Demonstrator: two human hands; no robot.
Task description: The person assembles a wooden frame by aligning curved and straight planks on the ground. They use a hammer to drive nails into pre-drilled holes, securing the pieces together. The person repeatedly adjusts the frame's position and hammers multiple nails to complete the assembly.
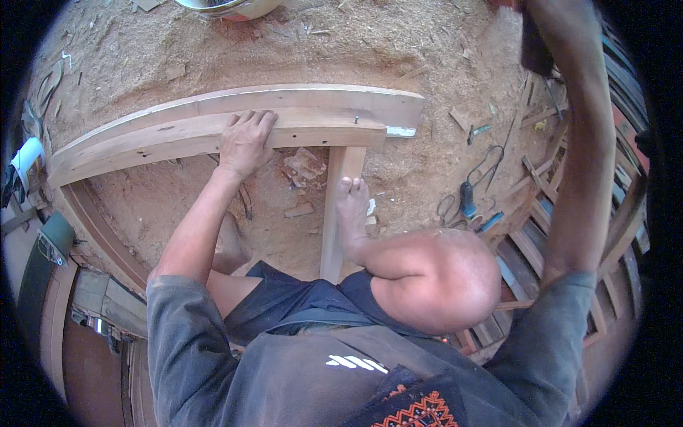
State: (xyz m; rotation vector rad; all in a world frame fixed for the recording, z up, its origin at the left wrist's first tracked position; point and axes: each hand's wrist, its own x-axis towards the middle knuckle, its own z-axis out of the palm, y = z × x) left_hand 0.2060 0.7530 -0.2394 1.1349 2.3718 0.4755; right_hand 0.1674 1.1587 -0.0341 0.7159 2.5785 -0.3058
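My left hand [246,142] lies over the near wooden beam [313,132], its fingers curled across the top face and pressing on it. A nail [356,119] stands partly out of this beam near its right end. Behind it, and touching along much of its length, runs a second wooden board [395,107]. A wooden crosspiece [347,160] goes from under the beam toward me, with my foot on it. High at the far right, my right hand [551,16] is raised around what looks like a dark hammer [536,50]; the fingers and much of the tool are cut off.
Sawdust and wood scraps cover the ground. A tub [231,8] sits at the far edge. On the right lie a corded tool [467,199], a blue-handled tool [491,222] and stacked timber [523,260]. A wooden side rail [107,231] joins the beam at left.
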